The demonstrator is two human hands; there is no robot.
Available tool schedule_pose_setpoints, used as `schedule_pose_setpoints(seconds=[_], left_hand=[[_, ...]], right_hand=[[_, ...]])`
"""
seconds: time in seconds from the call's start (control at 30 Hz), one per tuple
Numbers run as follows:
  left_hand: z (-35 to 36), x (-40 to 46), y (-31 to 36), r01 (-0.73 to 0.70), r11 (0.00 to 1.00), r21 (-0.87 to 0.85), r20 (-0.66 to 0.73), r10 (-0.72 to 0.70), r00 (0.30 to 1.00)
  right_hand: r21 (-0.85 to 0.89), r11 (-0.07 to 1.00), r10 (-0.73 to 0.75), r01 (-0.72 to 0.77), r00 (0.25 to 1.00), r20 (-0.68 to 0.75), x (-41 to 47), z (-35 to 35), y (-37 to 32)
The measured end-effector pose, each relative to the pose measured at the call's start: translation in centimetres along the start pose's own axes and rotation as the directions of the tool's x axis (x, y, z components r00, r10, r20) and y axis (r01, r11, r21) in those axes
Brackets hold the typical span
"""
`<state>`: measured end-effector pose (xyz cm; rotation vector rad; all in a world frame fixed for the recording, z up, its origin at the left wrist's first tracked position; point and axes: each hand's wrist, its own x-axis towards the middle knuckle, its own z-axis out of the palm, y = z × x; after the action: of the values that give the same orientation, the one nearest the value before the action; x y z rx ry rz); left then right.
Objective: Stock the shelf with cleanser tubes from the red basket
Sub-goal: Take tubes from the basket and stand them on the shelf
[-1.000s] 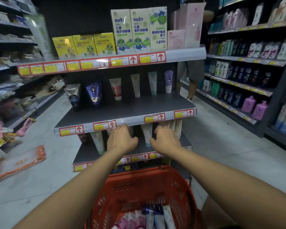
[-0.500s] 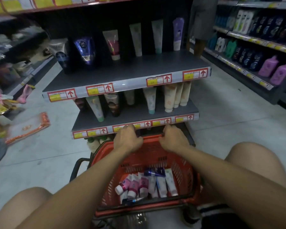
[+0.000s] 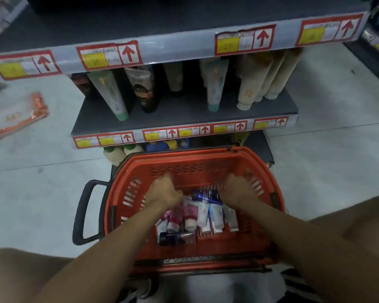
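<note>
Nearest the camera, at the bottom of the frame, two bare forearms reach forward over bent knees into the red slotted plastic basket (image 3: pixel 127 193), which fills the lower centre and has a black handle (image 3: pixel 83 211) sticking out on its left side.

Inside it, the left hand (image 3: pixel 164 193) is down at the far end of a heap of small soft plastic cleanser tubes (image 3: pixel 202 215): white, pink and pale blue ones lying side by side with caps toward the camera, and a dark tube (image 3: pixel 175 237) lying crosswise in front of them. The left fingers are curled and hidden behind the knuckles, so whether they already pinch a tube cannot be told. The right hand (image 3: pixel 239 191) sits just right of a dark blue tube (image 3: pixel 206 196) at the back of the pile, its fingers curled toward it; a firm hold is not visible.

These tubes look light and squashy, with slick printed skins that could slide against each other. A sensible hold is probably across the fuller middle of the body or near the stiff cap, not the flat crimped tail.

Beyond the basket, in the middle of the frame, stands the dark grey metal shelf (image 3: pixel 184 114) with red and yellow price labels on its front edge; standing tubes (image 3: pixel 212 90) rest on their caps there, with gaps between them. A higher shelf (image 3: pixel 184 20) crosses the top of the frame.
</note>
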<state>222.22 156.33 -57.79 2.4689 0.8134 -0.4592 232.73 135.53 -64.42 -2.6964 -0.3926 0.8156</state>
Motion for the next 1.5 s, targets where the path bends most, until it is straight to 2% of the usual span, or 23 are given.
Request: schedule_pose_setpoints(seconds=[0.13, 0.3, 0.43, 0.5, 0.57, 0.6, 0.67, 0.77, 0.83, 1.03, 1.1, 1.2, 1.27, 1.3, 1.33, 1.4, 1.5], left_hand=[[3.6, 1.8, -2.9, 0.052, 0.998, -0.022, 0.104, -0.050, 0.993], [8.4, 2.9, -6.6, 0.086, 0.996, -0.036, 0.276, -0.073, 0.958], [11.6, 3.1, -9.2, 0.020, 0.998, 0.059, 0.403, -0.043, 0.914], [12.5, 3.0, -10.2, -0.024, 0.997, 0.069, 0.467, -0.011, 0.884], [12.8, 3.3, -10.6, -0.073, 0.996, 0.050, 0.497, 0.039, 0.867], [12.9, 3.4, -10.8, -0.109, 0.993, 0.048, 0.504, 0.070, 0.861], [13.3, 3.6, -11.0, -0.211, 0.973, 0.094, 0.509, 0.135, 0.850], [14.0, 3.7, -11.1, -0.304, 0.931, 0.203, 0.488, 0.172, 0.855], [14.5, 3.7, -11.1, -0.313, 0.919, 0.238, 0.472, 0.172, 0.865], [14.9, 3.7, -11.8, -0.325, 0.911, 0.254, 0.446, 0.188, 0.875], [14.7, 3.9, -12.0, -0.329, 0.906, 0.267, 0.457, 0.181, 0.871], [14.2, 4.2, -12.2, -0.297, 0.924, 0.241, 0.478, 0.153, 0.865], [14.0, 4.3, -12.5, -0.252, 0.951, 0.180, 0.471, 0.141, 0.871], [13.8, 4.4, -12.5, -0.232, 0.962, 0.147, 0.465, 0.140, 0.874], [13.7, 4.5, -12.6, -0.216, 0.970, 0.115, 0.454, 0.143, 0.879], [13.4, 4.6, -12.5, -0.164, 0.984, 0.062, 0.454, 0.119, 0.883], [12.8, 4.7, -12.4, -0.066, 0.998, -0.007, 0.474, 0.061, 0.879]], right_hand=[[0.111, 0.992, 0.054, -0.060, 0.997, 0.057, -1.1, 1.0, -1.4], [0.141, 0.981, 0.110, -0.137, 0.977, 0.184, 1.5, 5.4, -0.8], [0.199, 0.935, 0.225, -0.293, 0.925, 0.305, 3.3, 8.5, -0.5], [0.329, 0.862, 0.293, -0.386, 0.908, 0.298, 4.1, 9.4, -0.7], [0.510, 0.717, 0.326, -0.475, 0.876, 0.357, 4.7, 10.2, -1.1], [0.556, 0.641, 0.338, -0.528, 0.846, 0.413, 5.1, 10.8, -1.2], [0.620, 0.516, 0.396, -0.590, 0.807, 0.438, 6.4, 12.5, -0.6], [0.758, 0.327, 0.397, -0.564, 0.810, 0.431, 7.4, 12.8, -1.4], [0.775, 0.237, 0.382, -0.586, 0.790, 0.480, 7.0, 11.0, -3.0], [0.775, 0.285, 0.378, -0.564, 0.809, 0.450, 7.7, 11.3, -2.7], [0.801, 0.262, 0.325, -0.538, 0.831, 0.451, 8.0, 11.6, -3.0], [0.767, 0.300, 0.407, -0.568, 0.803, 0.436, 8.4, 11.7, -2.5], [0.788, 0.191, 0.504, -0.586, 0.747, 0.433, 8.4, 11.5, -2.3], [0.798, 0.175, 0.536, -0.577, 0.736, 0.414, 8.1, 11.5, -2.1], [0.794, 0.220, 0.563, -0.566, 0.739, 0.371, 7.5, 11.4, -2.1], [0.802, 0.231, 0.655, -0.551, 0.697, 0.290, 6.9, 11.0, -1.3], [0.825, 0.090, 0.593, -0.558, 0.696, 0.405, 6.3, 10.5, -1.9]])
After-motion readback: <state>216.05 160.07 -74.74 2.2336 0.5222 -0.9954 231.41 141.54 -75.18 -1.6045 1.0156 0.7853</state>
